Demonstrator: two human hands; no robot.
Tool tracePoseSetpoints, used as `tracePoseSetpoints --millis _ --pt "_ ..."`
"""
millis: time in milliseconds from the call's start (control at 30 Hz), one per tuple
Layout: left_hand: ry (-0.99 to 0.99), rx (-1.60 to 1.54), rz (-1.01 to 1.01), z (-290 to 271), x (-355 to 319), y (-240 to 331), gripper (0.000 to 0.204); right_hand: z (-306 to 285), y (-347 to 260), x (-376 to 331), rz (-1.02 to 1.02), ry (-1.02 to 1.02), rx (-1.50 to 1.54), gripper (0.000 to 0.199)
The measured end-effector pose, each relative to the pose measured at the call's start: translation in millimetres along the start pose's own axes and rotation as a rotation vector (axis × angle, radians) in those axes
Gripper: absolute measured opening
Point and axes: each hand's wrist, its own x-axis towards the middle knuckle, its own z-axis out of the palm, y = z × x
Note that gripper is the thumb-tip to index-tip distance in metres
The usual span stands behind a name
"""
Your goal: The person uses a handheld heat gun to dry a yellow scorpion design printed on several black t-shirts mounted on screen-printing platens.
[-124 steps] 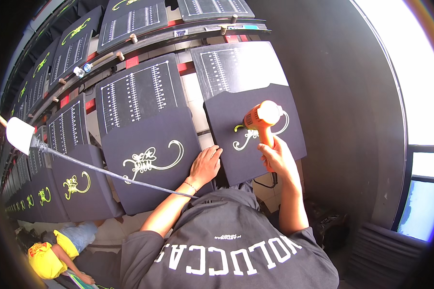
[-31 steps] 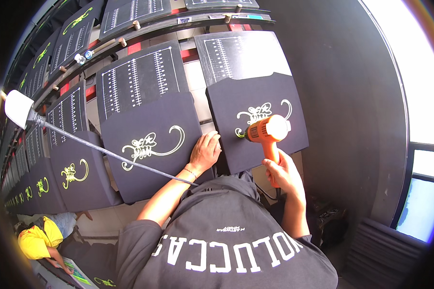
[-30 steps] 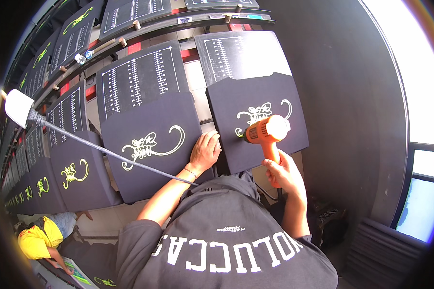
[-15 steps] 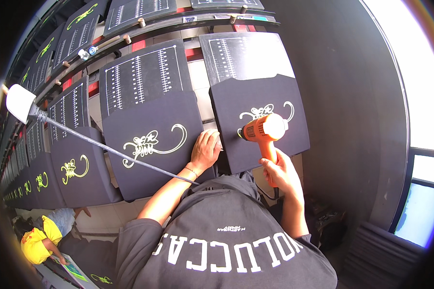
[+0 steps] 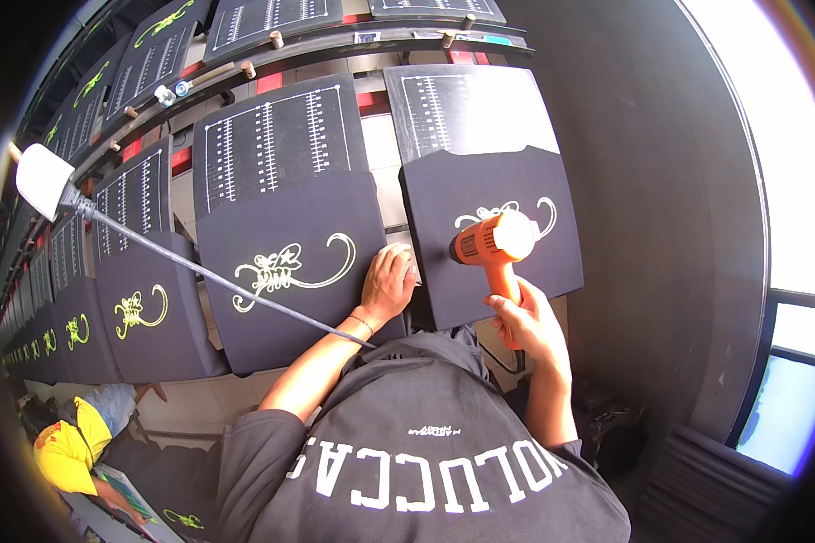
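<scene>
My right hand [image 5: 529, 319] is wrapped round the handle of an orange heat gun [image 5: 483, 246], held above the black shirt [image 5: 457, 176] on the rightmost board. Its nozzle points left, and its body covers part of that shirt's pale yellow-green line print [image 5: 546, 217]. My left hand [image 5: 388, 285] lies at the right edge of the neighbouring black shirt [image 5: 290, 213]; its fingers are curled together by the gap between the boards, and whatever they may hold is hidden. A similar print [image 5: 281, 271] shows in full on this shirt.
A grey cable [image 5: 217, 281] crosses in front of me from a white plug or socket block [image 5: 43, 181]. Several more shirt boards [image 5: 140, 204] line up leftward. A rail [image 5: 362, 45] runs behind them. A person in yellow [image 5: 68, 457] bends over a frame at lower left. A dark wall [image 5: 643, 208] stands right.
The boards have shifted slightly rightward in view. The heat gun's nozzle covers a little more of the print's left end. The person in yellow has leaned lower. Both my hands keep nearly the same pose.
</scene>
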Motion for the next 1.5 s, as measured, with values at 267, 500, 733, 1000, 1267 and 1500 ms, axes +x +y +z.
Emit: tracePoseSetpoints --millis 267,500,733,1000,1267,1500 --pt "0.027 -0.01 0.029 -2 1 0 0.021 4 -3 0 -0.033 0.048 0.003 0.023" --pt "0.007 -0.02 0.014 -3 0 -1 0.028 4 -1 -3 -0.033 0.039 -0.003 0.019" --pt "-0.013 0.0 -0.031 -2 -2 -1 0.05 1 7 -12 -0.011 0.024 -0.003 0.016" --pt "-0.039 0.054 -0.089 2 -4 -5 0.053 -6 0 -22 0.024 0.0 0.016 0.018" --pt "-0.066 0.129 -0.135 1 -1 1 0.057 -5 0 2 -0.065 -0.058 0.119 0.023" --pt "-0.072 0.197 -0.175 1 1 5 0.058 -36 -1 9 -0.061 0.068 -0.144 0.034"
